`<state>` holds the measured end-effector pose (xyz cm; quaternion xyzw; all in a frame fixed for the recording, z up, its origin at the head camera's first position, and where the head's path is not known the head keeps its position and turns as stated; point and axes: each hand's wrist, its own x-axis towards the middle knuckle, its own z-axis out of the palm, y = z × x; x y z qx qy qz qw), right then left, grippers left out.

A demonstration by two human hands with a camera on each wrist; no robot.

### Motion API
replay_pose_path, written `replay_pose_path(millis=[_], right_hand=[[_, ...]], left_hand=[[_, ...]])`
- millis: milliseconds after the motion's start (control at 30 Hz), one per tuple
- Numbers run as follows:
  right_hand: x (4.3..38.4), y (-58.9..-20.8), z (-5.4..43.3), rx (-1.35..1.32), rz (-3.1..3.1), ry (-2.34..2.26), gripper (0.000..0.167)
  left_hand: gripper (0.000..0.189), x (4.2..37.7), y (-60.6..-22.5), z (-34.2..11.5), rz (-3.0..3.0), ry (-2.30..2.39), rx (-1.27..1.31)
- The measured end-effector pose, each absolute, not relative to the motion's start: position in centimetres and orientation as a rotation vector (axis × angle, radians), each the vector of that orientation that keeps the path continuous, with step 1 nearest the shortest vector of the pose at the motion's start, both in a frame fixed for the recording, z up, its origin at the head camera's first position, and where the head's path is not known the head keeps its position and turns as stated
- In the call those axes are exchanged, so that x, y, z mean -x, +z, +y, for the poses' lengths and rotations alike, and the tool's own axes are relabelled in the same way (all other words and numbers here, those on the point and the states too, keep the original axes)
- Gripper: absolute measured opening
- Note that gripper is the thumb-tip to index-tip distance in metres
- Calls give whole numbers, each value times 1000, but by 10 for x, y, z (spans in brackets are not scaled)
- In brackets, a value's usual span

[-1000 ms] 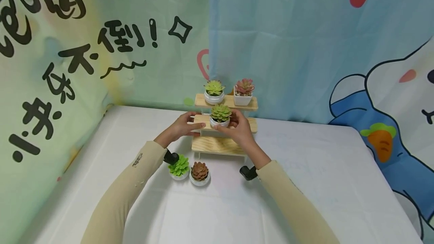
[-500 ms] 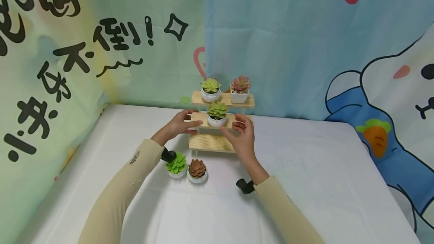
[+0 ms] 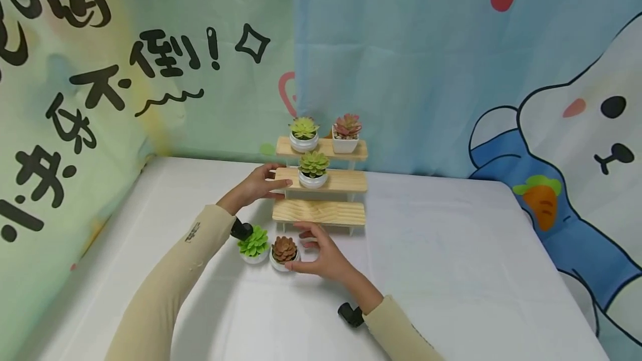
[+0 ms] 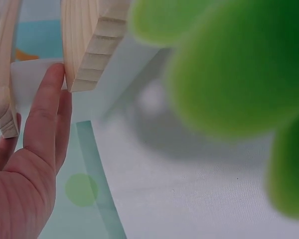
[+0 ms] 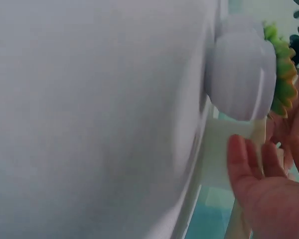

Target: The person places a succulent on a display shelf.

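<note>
My left hand [image 3: 259,184] holds the left end of the middle shelf of a three-tier wooden stand [image 3: 321,212], its thumb along the shelf top. In the left wrist view the fingers [image 4: 44,114] reach in between two planks. My right hand [image 3: 323,252] is beside a brown succulent [image 3: 284,250] in a white pot on the table, fingers spread and thumb overlapping the pot's right side. The right wrist view shows this hand apart from a white pot [image 5: 241,77]. Left of the brown succulent is a bright green succulent [image 3: 254,244].
On the middle shelf stands a green succulent [image 3: 313,169]. The top shelf bears a yellow-green succulent [image 3: 304,133] and a reddish one [image 3: 346,133] in a square pot. Printed curtains [image 3: 401,71] hang behind the white table [image 3: 426,238].
My right hand has let go of the green succulent on the middle shelf and moved down toward the brown one. My left hand stays at the stand. The head view has shifted slightly.
</note>
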<state>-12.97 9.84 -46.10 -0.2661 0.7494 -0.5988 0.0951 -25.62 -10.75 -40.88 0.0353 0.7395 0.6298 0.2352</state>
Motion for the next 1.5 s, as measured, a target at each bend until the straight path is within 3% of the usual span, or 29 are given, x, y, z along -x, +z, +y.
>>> replay_pose_path(millis=[367, 1233, 1500], right_hand=[[131, -465, 93, 697, 2191, -1575, 71], [129, -467, 85, 713, 2362, -1523, 58], [122, -461, 95, 569, 2373, -1498, 59]], left_hand=[[67, 255, -408, -108, 2019, 1747, -99], [66, 254, -412, -106, 2027, 1740, -90], [67, 254, -411, -108, 2015, 1742, -83]])
